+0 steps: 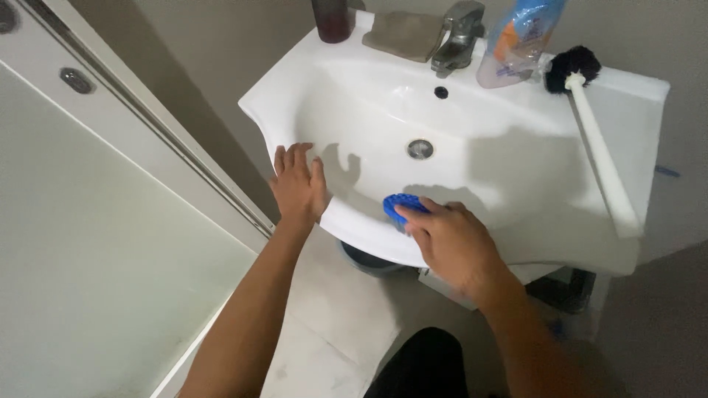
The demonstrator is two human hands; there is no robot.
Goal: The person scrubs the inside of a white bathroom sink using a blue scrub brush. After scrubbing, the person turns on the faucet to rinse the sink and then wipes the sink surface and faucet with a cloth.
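My right hand (451, 242) grips a blue scrub brush (399, 204) and presses it against the inner front wall of a white sink (516, 169). Only the brush's left end shows past my fingers. My left hand (298, 184) lies flat, fingers spread, on the sink's front left rim and holds nothing. The round metal drain (420, 149) sits in the basin just beyond the brush.
A metal tap (459, 37) stands at the sink's back. Beside it are a folded grey cloth (403, 35), a dark cup (333, 20) and a plastic cleaner bottle (516, 40). A white-handled black toilet brush (597, 140) lies on the right rim. A shower enclosure frame (147, 125) is at left.
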